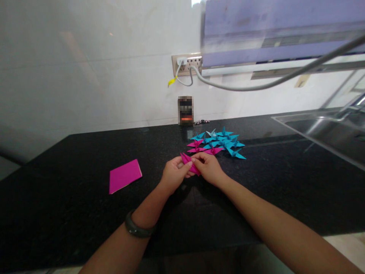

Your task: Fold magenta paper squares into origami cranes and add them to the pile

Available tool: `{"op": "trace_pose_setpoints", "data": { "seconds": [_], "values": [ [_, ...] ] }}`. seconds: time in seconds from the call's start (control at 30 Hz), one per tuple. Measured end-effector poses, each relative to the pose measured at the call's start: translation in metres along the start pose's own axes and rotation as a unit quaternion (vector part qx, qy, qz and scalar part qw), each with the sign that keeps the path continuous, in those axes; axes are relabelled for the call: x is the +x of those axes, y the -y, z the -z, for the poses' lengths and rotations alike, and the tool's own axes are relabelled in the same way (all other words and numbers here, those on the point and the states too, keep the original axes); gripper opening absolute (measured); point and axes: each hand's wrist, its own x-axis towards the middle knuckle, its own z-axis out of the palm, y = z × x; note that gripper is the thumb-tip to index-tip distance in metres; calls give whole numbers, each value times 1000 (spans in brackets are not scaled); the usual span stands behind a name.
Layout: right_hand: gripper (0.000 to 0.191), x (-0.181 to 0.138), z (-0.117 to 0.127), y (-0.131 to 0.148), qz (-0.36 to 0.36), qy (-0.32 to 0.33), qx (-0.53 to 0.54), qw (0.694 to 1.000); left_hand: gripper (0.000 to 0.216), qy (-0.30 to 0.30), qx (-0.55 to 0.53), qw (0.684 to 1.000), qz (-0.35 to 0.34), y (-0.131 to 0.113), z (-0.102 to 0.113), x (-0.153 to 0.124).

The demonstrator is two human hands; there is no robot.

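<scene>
Between both hands is a partly folded piece of pink origami paper (pixel 186 159), its two narrow points sticking up to the upper left. My left hand (pixel 175 173) grips it from the left, thumb on top. From the right, my right hand (pixel 209 167) pinches the same paper with thumb and fingers, covering part of it. Just beyond the hands stand several folded blue paper cranes (pixel 225 144), a pale one (pixel 211 133) and a few pink paper cranes (pixel 213 150). A stack of square pink paper (pixel 125 176) lies off to the left.
The black countertop (pixel 85 220) meets a white tiled wall. A phone (pixel 185 110), blurred out, leans there beside a beaded strap (pixel 201 122). At the right is a metal sink (pixel 322 131). A grey cable (pixel 242 89) runs from the wall socket (pixel 186 64) across the upper right.
</scene>
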Motion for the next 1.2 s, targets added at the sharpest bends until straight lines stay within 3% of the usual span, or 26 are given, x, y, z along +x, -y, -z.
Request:
{"op": "trace_pose_setpoints", "data": {
  "seconds": [0.13, 0.3, 0.47, 0.57, 1.03, 1.2],
  "values": [
    [14, -2, 0, 4, -4, 32, 29, 999, 25, -35, 47, 998, -19, -1, 2, 0],
    [25, -4, 4, 12, -49, 59, 109, 991, 31, -102, 58, 992, -34, -1, 6, 2],
    [17, -8, 4, 17, 56, 38, -27, 997, 29, -158, -1, 987, -21, 5, 5, 6],
    [10, -8, 2, 13, 59, 10, -70, 996, 28, -147, -48, 988, 1, 6, 3, 6],
    [18, -8, -1, 10, 59, -43, -19, 997, 18, -111, -163, 979, 51, -2, 1, 1],
    [14, -4, 2, 8, 85, -82, -32, 993, 14, -27, -151, 983, 98, -3, -2, -3]
  ]
}}
